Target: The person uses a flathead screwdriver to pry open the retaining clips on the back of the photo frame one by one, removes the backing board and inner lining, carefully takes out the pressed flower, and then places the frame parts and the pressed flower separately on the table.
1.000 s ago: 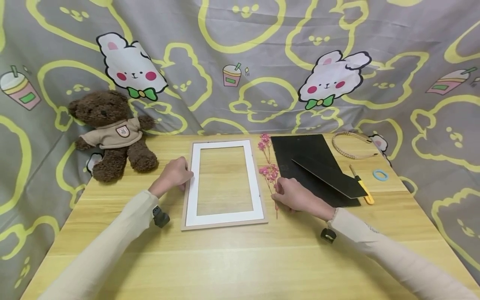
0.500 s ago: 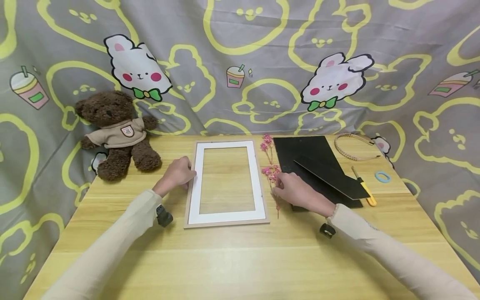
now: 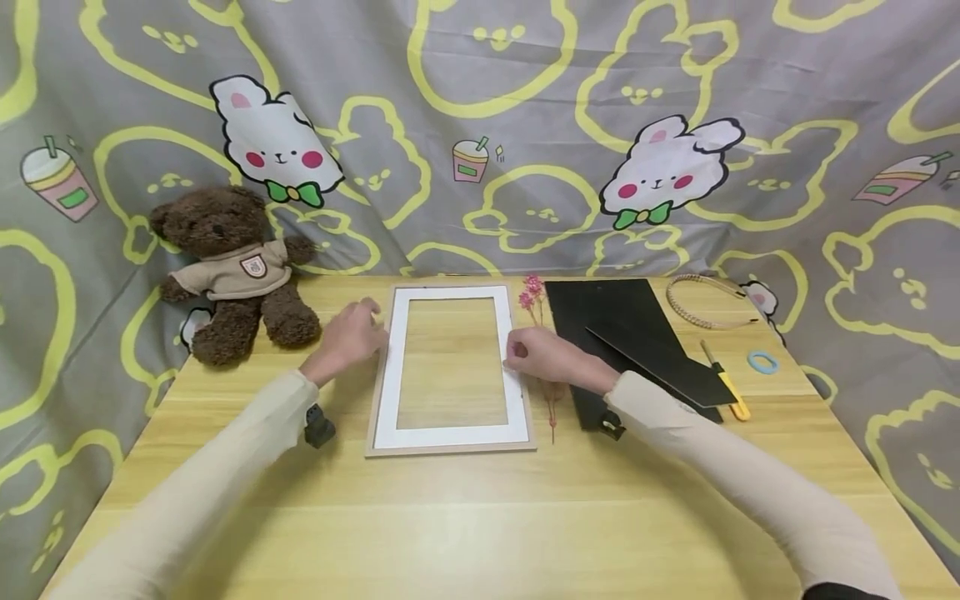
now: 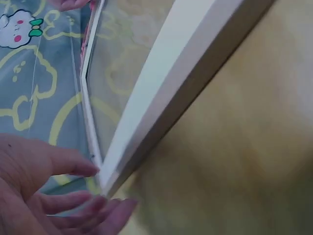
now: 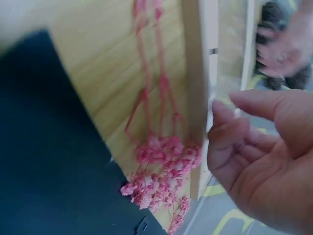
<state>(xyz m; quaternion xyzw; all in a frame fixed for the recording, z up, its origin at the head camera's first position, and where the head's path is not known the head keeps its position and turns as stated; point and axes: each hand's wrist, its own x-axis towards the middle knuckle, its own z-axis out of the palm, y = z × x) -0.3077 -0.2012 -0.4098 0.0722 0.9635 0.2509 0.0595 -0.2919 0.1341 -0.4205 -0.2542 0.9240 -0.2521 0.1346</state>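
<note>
Frame lies flat on bench, likely for easy reach. Left hand: grip loose, empty. Right hand: grip curled, seems empty.

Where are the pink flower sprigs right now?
In the head view, the pink flower sprigs lie right of center, between the picture frame and black board, partly covered by the right hand.

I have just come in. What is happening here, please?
A picture frame with a white mat is being worked on, flat on the table. A person's left hand is at its left edge, the right hand over its right edge; neither visibly grips anything. Pink flower sprigs and a black backing board lie to the right.
</note>
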